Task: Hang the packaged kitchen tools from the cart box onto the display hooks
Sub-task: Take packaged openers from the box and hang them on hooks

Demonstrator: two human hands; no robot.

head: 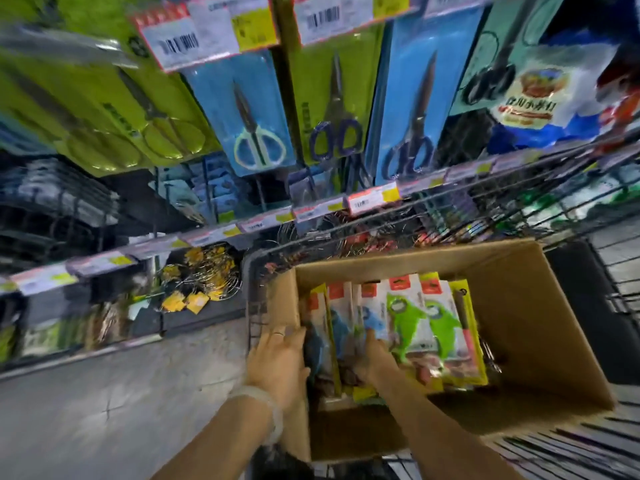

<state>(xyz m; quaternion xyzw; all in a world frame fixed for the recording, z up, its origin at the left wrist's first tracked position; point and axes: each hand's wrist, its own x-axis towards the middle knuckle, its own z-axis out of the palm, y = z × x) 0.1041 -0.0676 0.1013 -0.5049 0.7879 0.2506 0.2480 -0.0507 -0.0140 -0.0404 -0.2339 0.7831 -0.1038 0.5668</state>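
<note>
A brown cardboard box [540,323] sits in a wire cart and holds several upright packaged kitchen tools, blue ones [341,320] at the left and green ones [407,320] to their right. My left hand [280,355] reaches over the box's left wall, and its fingers rest against the leftmost blue package. Inside the box, my right hand [372,362] grips a blue package from below. Packaged scissors [258,133] hang from display hooks above. The picture is blurred by motion.
The wire cart [606,209] surrounds the box and stands close to the shelving. Price tags [372,199] line a shelf rail. Yellow-tagged wire items [199,282] hang lower left. Grey floor [121,393] lies left of the cart.
</note>
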